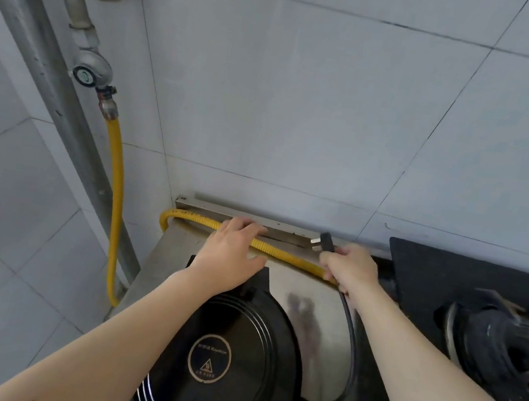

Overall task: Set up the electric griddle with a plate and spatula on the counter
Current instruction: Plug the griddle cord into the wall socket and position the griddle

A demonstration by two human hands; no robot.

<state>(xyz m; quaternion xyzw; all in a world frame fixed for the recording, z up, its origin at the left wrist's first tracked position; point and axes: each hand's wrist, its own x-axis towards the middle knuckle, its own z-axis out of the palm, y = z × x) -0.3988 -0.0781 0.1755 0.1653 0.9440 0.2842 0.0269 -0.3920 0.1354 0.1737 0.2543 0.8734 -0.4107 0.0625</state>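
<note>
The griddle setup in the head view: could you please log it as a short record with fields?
griddle: black round griddle, lid closed, on steel counter
left hand: left hand resting on yellow gas hose
right hand: right hand, grip closed on power plug
cord: black cord loops to the griddle
plate, spatula: not visible

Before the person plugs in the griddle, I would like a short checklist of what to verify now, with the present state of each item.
1. Plug held firmly in the right hand: ok.
2. Wall socket in view: not ok, none shows in the picture.
3. Black cord free of the gas stove: ok, it loops on the steel counter beside the griddle.
4. Cord kept apart from the yellow gas hose: not ok; the right hand holds it right at the hose, and the left hand rests on the hose.
5. Griddle lid closed: ok.
6. Plate and spatula ready: cannot tell, neither is in view.
</note>
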